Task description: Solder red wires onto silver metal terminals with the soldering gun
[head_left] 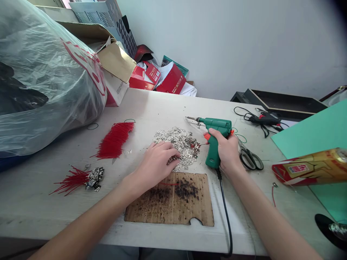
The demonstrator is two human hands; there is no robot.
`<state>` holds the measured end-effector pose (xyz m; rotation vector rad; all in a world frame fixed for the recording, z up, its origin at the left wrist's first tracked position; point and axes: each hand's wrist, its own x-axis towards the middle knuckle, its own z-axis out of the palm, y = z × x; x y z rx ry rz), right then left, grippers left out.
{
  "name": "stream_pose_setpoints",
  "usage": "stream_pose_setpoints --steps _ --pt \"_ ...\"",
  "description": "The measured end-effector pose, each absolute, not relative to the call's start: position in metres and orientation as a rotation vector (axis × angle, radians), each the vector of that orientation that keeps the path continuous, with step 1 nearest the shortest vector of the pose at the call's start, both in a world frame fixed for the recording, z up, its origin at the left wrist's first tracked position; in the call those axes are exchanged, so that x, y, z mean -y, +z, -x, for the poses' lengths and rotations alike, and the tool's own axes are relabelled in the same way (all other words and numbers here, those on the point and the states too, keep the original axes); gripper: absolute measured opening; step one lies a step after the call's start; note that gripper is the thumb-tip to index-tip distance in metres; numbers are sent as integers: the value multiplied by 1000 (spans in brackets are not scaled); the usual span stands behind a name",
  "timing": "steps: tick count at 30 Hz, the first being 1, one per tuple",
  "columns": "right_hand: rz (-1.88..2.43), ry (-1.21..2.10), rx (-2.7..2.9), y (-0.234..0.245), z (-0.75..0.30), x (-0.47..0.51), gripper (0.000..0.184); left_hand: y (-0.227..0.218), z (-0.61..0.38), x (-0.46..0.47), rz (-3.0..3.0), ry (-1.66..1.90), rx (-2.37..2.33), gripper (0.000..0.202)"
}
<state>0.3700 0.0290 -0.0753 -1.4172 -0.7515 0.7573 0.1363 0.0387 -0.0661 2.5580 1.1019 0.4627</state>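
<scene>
My right hand (226,150) is wrapped round the handle of a green soldering gun (217,141), whose metal tip points left. My left hand (159,159) rests at the near edge of a pile of small silver metal tabs (176,137). Its fingers are curled toward the thumb, and what they hold, if anything, is hidden. Below it lies a scorched piece of cardboard (168,207) with a short red wire (169,184) on it. To the left are a bundle of red wires (116,141) and a smaller bunch of red wires with metal tabs on their ends (84,179).
A large plastic bag (54,79) bulges over the left side, beside an open cardboard box (116,61). Scissors (251,159), a drink can (311,166) and a green board (325,133) are at right. The gun's black cord (226,213) runs over the table's front edge.
</scene>
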Motion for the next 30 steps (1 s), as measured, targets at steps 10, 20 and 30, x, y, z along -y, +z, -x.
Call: stream_pose_setpoints --steps 10,20,30 --pt "1403 732 792 -75 -371 -28 30 -63 -138 -39 -2551 484 -1084 9" --pt "1368 751 823 -75 -373 -30 26 -65 -138 -42 -2598 486 -1103 15" --pt "1374 682 883 -78 -374 -30 26 -46 -138 -16 -2307 508 -741 10"
